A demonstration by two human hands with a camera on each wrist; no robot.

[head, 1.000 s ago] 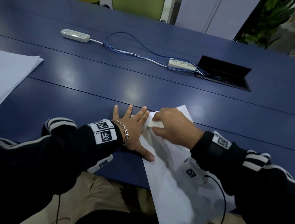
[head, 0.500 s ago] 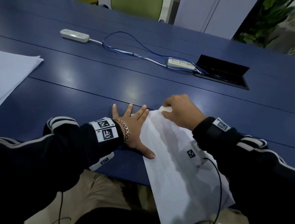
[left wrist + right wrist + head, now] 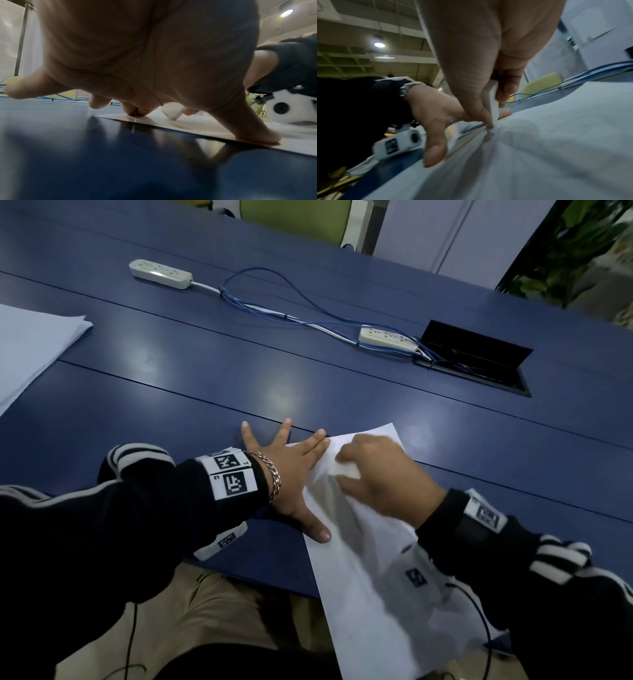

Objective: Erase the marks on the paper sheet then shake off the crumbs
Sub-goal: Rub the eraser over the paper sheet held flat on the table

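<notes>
A white paper sheet [image 3: 370,570] lies slanted over the near edge of the blue table [image 3: 205,378]. My left hand [image 3: 294,474] lies flat and spread on the sheet's left edge, thumb [image 3: 435,152] and fingertips [image 3: 137,112] pressing it down. My right hand [image 3: 383,477] pinches a white eraser [image 3: 346,470] between thumb and fingers, its lower tip on the paper [image 3: 556,135] near the far left corner. The eraser [image 3: 493,102] stands nearly upright; it also shows as the eraser [image 3: 172,112] beyond my palm. No marks are visible on the sheet.
A stack of white paper [image 3: 30,347] lies at the far left. Two power strips [image 3: 159,273] [image 3: 387,338] with blue cables [image 3: 274,306] cross the back, next to an open cable hatch [image 3: 476,361]. A green chair [image 3: 294,210] stands behind the table.
My right hand with the eraser went out to the sheet's far corner and has come back toward me and leftward, rubbing along the paper. The left hand has stayed in place.
</notes>
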